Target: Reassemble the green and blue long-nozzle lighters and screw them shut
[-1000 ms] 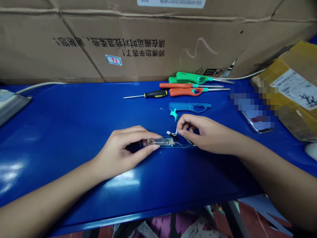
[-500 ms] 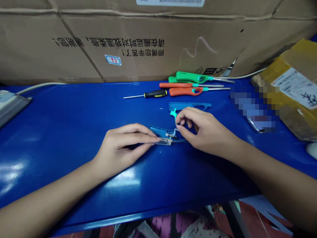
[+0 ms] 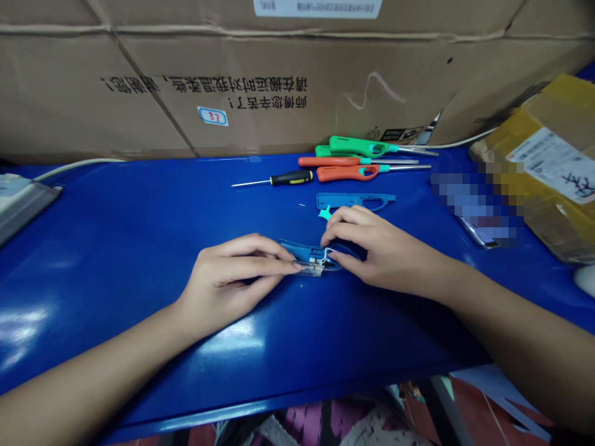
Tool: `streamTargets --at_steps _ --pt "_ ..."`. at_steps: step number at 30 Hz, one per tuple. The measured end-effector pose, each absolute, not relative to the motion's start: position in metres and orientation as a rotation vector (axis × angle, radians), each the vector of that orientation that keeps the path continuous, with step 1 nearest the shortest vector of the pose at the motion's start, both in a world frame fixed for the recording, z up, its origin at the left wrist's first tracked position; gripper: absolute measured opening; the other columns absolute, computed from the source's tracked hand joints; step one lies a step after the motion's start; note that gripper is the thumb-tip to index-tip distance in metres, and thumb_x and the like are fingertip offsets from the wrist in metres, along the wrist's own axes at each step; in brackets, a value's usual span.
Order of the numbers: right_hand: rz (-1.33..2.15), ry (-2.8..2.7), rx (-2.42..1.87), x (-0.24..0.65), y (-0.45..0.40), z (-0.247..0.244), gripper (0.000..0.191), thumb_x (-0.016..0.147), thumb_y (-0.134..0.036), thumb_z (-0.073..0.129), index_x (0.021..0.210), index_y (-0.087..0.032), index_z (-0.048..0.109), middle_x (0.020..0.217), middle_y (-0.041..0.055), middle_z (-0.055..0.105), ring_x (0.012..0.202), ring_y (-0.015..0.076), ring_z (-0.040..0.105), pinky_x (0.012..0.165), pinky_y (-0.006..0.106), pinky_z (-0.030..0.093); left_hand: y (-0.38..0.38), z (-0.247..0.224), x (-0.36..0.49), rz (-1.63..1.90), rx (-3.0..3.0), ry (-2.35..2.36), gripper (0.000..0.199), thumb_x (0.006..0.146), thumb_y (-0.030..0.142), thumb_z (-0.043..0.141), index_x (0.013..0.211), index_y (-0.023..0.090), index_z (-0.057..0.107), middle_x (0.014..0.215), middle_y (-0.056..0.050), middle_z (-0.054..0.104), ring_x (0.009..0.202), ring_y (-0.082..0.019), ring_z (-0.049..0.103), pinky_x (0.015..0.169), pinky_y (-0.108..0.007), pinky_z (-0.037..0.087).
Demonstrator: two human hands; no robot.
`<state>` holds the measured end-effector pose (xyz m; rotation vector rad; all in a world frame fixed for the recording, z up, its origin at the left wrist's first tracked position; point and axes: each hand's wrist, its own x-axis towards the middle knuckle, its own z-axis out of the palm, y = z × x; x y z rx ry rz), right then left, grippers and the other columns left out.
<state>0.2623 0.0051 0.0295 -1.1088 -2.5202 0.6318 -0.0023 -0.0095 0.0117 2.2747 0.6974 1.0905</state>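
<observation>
My left hand [image 3: 235, 272] is closed, its fingers pinching a clear plastic lighter fuel tank [image 3: 312, 271] with a valve end to the right. Just behind the tank lies a blue lighter casing half [image 3: 300, 249], hollow side up and partly covered by my fingers. At the valve end, my right hand [image 3: 379, 244] has its fingers curled with thumb and fingertips around a thin bent white tube [image 3: 328, 251]. Beyond that hand, a turquoise trigger [image 3: 324, 213] rests on the table near the other blue casing half [image 3: 334, 200].
Green lighters [image 3: 357, 145] and orange lighters [image 3: 348, 173] lie at the back, beside a black-and-yellow screwdriver [image 3: 292, 178]. A large cardboard box [image 3: 251, 68] walls off the far side. To the right are a blurred-out phone [image 3: 478, 232] and a yellow-taped box [image 3: 539, 179].
My right hand has shifted slightly left and down, its fingertips closer to the valve end of the tank. It now partly covers the trigger. My left hand stays nearly in place.
</observation>
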Motion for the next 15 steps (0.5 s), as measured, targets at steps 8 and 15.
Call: streamTargets --at_steps 8,15 --pt "0.688 -2.325 -1.207 0.261 0.007 0.026 0.009 0.09 -0.013 0.058 0.091 -0.021 0.06 0.087 0.0009 0.064 0.073 0.0131 0.059 0.069 0.027 0.048 -0.008 0.012 -0.001 1.09 2.267 0.736 0.023 0.09 0.007 0.068 0.101 0.023 0.079 0.097 -0.004 0.077 0.087 -0.014 0.074 0.08 -0.023 0.061" --pt "0.665 -2.242 -1.262 0.261 0.009 0.015 0.008 0.089 -0.012 0.059 0.088 -0.02 0.059 0.081 0.0 0.062 0.066 0.011 0.056 0.063 0.025 0.045 -0.008 0.011 -0.001 1.075 2.267 0.719 0.024 0.088 0.004 0.069 0.101 0.022 0.08 0.098 -0.004 0.077 0.089 -0.014 0.073 0.079 -0.025 0.06"
